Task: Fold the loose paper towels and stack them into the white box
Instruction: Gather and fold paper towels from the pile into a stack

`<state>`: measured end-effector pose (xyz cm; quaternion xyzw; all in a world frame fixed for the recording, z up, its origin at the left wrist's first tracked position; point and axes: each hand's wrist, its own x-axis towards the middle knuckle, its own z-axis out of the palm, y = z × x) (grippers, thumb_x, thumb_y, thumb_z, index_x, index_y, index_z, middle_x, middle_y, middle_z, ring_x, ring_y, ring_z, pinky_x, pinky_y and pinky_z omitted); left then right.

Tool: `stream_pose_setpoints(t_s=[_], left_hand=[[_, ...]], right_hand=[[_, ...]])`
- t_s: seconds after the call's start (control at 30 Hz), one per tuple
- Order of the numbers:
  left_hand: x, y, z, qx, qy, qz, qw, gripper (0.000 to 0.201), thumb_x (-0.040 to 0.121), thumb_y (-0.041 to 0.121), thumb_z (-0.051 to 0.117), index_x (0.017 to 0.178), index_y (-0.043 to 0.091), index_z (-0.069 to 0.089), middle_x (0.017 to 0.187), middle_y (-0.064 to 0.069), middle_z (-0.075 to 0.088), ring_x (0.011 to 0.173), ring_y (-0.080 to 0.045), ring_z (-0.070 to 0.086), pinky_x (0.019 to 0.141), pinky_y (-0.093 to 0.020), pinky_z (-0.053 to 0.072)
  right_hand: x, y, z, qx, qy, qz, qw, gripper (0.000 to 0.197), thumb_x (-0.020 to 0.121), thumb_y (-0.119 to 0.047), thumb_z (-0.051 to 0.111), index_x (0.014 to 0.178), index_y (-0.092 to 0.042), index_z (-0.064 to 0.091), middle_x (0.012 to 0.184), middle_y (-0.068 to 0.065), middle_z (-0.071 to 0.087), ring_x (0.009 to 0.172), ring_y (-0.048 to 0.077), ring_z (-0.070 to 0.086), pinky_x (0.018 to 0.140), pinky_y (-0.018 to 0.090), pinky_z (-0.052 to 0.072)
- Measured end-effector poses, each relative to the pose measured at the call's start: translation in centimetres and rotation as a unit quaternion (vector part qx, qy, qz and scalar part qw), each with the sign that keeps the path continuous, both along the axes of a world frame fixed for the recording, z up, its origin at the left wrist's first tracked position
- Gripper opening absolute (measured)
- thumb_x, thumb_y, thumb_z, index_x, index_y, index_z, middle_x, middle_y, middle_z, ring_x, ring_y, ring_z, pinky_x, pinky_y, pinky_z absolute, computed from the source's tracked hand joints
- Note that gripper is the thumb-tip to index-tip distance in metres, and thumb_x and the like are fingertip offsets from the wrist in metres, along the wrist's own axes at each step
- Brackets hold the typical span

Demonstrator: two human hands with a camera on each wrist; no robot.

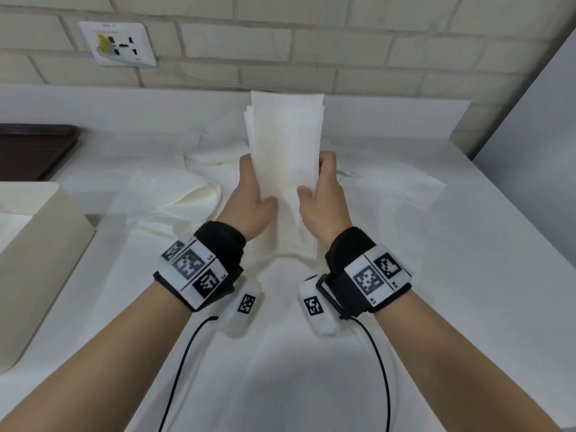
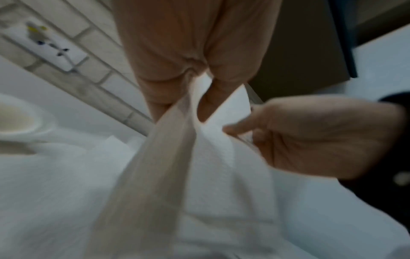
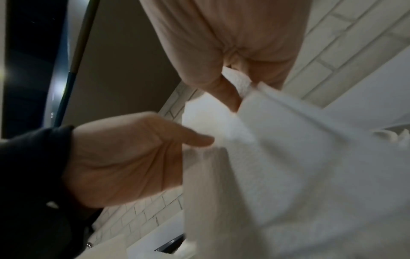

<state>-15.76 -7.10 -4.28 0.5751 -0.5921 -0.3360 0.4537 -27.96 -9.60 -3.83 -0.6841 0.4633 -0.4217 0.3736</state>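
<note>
A stack of folded white paper towels (image 1: 285, 145) stands upright above the table, held between both hands. My left hand (image 1: 254, 194) grips its left edge, thumb in front and fingers behind. My right hand (image 1: 321, 188) grips the right edge the same way. In the left wrist view my left hand (image 2: 188, 84) pinches the towel stack (image 2: 210, 157), with the right hand (image 2: 310, 136) opposite. In the right wrist view my right hand (image 3: 233, 78) pinches the towel stack (image 3: 288, 166), facing the left hand (image 3: 133, 154). The white box (image 1: 37, 244) sits at the left edge.
Loose unfolded paper towels (image 1: 193, 188) lie spread over the white table (image 1: 452, 291) behind and under my hands. A dark brown tray (image 1: 31, 151) rests at the far left. A brick wall with a socket plate (image 1: 118, 43) runs along the back.
</note>
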Motion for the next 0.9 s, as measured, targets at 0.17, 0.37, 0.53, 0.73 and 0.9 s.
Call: stream_pose_setpoints(t_s=[0.17,0.37,0.53,0.73,0.9], left_hand=[[-2.3,-0.3,0.6,-0.098,0.06,-0.003,0.993,0.058,0.088,-0.012,0.042,0.131,0.005,0.008,0.124,0.001,0.034,0.113,-0.004,0.045,0.092,-0.007,0.043],[-2.4,-0.4,-1.6,-0.017,0.087,-0.001,0.996,0.056,0.092,-0.004,0.041,0.139,0.008,0.013,0.117,0.012,0.038,0.104,0.001,0.044,0.075,0.005,0.038],[-3.0,-0.9,-1.2,-0.044,0.095,0.031,0.994,0.035,0.094,-0.005,0.033,0.123,0.01,0.019,0.117,0.0,0.036,0.107,-0.009,0.043,0.079,-0.002,0.041],[-2.4,-1.0,-1.2,-0.035,0.117,0.011,0.992,0.049,0.093,-0.005,0.037,0.134,0.007,0.014,0.123,0.003,0.034,0.108,-0.004,0.043,0.081,-0.005,0.044],[-2.7,-1.3,-1.1,-0.006,0.106,0.026,0.994,0.036,0.095,0.0,0.035,0.129,0.008,0.025,0.108,0.008,0.044,0.1,-0.006,0.048,0.084,-0.016,0.043]], right_hand=[[0.1,0.2,0.8,-0.067,-0.098,0.003,0.993,0.03,0.093,0.007,0.031,0.109,-0.015,0.019,0.1,-0.017,0.037,0.089,-0.007,0.047,0.074,-0.002,0.039],[-1.1,-0.2,-1.4,0.067,-0.07,0.004,0.995,0.027,0.096,-0.001,0.029,0.116,-0.017,0.022,0.114,-0.004,0.041,0.107,0.012,0.046,0.09,0.023,0.038],[-1.0,-0.4,-1.0,0.058,-0.077,0.004,0.995,0.025,0.096,0.001,0.027,0.107,-0.02,0.019,0.114,-0.003,0.041,0.105,0.01,0.044,0.088,0.021,0.038],[-1.9,-0.3,-1.5,0.075,-0.076,0.005,0.994,0.03,0.096,-0.001,0.032,0.12,-0.016,0.025,0.123,0.001,0.043,0.115,0.015,0.045,0.09,0.021,0.037],[-1.8,-0.2,-1.3,0.061,-0.056,0.021,0.996,0.026,0.097,-0.001,0.03,0.113,-0.02,0.025,0.113,-0.004,0.046,0.103,0.008,0.047,0.083,0.015,0.039]])
